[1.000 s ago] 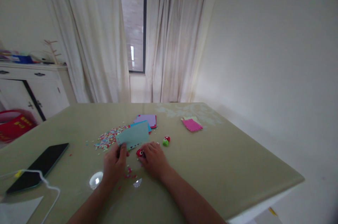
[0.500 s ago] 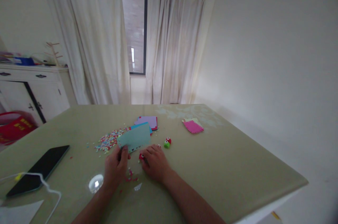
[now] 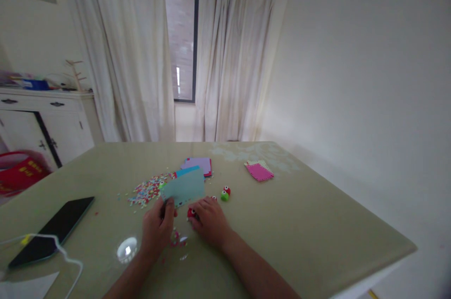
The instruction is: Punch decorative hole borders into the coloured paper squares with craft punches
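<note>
A light blue paper card (image 3: 185,188) with small cut-outs along its lower edge is pinched in my left hand (image 3: 158,224), between thumb and fingers. My right hand (image 3: 209,219) is closed over a small red paper punch (image 3: 192,213) with a white eye, close to the card's lower right corner. My fingers hide most of this punch. Just beyond the right hand sit a green punch (image 3: 224,195) and a red punch (image 3: 227,189), side by side. Tiny red and pink paper bits (image 3: 177,239) lie on the table between my wrists.
Colourful confetti (image 3: 150,190) is heaped left of the card. Behind it lie purple cards (image 3: 200,164) and a blue card (image 3: 186,170); pink cards (image 3: 260,172) are farther right. A black tablet (image 3: 52,228), a white cable (image 3: 58,242) and a round clear object (image 3: 127,249) are at left.
The head view has shifted slightly, so everything sits a little lower and to the right. Both hands keep nearly the same pose around the card and the red punch.
</note>
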`<move>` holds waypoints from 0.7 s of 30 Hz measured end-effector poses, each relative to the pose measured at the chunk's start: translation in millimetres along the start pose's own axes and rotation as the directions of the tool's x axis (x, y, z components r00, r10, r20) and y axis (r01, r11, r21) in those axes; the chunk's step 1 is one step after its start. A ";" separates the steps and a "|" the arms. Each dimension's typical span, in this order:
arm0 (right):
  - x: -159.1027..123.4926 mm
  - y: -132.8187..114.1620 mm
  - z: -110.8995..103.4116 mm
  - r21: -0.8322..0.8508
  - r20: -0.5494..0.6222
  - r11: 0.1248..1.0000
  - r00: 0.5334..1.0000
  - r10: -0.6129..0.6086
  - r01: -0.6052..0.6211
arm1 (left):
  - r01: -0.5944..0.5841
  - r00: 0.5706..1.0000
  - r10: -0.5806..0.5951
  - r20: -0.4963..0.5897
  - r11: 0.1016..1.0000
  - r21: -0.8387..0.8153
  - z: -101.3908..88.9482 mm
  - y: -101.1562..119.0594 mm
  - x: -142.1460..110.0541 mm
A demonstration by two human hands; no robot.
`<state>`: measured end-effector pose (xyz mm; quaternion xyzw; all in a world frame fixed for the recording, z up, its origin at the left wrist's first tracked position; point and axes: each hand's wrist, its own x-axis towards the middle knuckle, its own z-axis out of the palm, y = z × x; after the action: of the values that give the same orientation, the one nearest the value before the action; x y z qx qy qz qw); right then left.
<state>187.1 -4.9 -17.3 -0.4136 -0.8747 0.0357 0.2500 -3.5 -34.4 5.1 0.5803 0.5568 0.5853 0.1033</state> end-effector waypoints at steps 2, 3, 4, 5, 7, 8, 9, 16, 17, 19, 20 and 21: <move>0.0 -0.2 -0.1 0.000 -0.010 1.000 1.000 -0.002 0.002 | -0.002 1.000 0.002 0.006 1.000 -0.004 0.3 -1.7 -0.1; 0.1 -0.4 -0.4 -0.001 -0.010 1.000 1.000 -0.003 0.003 | -0.003 1.000 0.003 0.010 1.000 -0.008 0.5 -2.2 -0.2; 0.3 -0.6 -0.7 -0.002 -0.007 1.000 1.000 -0.003 0.003 | -0.005 1.000 0.005 0.012 1.000 -0.013 0.7 -2.3 -0.3; 0.5 -0.8 -1.0 -0.004 -0.003 1.000 1.000 -0.001 0.001 | -0.006 1.000 0.007 0.013 1.000 -0.016 0.8 -2.2 -0.4; 0.9 -1.2 -1.7 -0.007 0.009 1.000 1.000 0.012 -0.012 | -0.010 1.000 0.010 0.010 1.000 -0.016 1.0 -1.7 -0.6; 1.0 -1.2 -1.9 -0.008 0.014 1.000 1.000 0.018 -0.018 | -0.010 1.000 0.010 0.009 1.000 -0.014 1.0 -1.4 -0.8; 1.0 -1.2 -2.2 -0.008 0.019 1.000 1.000 0.022 -0.022 | -0.009 1.000 0.009 0.008 1.000 -0.012 1.0 -1.3 -0.9; 0.1 -1.6 -4.9 0.049 0.026 0.997 0.998 0.052 -0.053 | -0.011 1.000 0.011 0.004 1.000 -0.018 0.8 -3.3 -1.1; 0.0 -1.8 -5.0 0.055 0.025 0.997 0.998 0.058 -0.059 | -0.011 1.000 0.011 0.005 1.000 -0.017 0.6 -3.5 -1.2; -0.1 -2.0 -4.5 0.060 0.020 0.996 0.998 0.064 -0.065 | -0.008 1.000 0.008 0.014 1.000 -0.022 0.4 -3.6 -1.3; -0.2 -1.8 -3.9 0.061 0.018 0.996 0.998 0.064 -0.065 | -0.005 1.000 0.005 0.015 1.000 -0.025 0.4 -3.6 -1.4; -0.2 -1.5 -3.2 0.060 0.017 0.996 0.998 0.064 -0.065 | -0.004 1.000 0.004 0.015 1.000 -0.029 0.5 -3.5 -1.6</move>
<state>187.7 -6.4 -14.2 -0.4335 -0.8614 0.0736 0.2544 -4.4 -34.2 1.3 0.5842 0.5464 0.5891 0.1147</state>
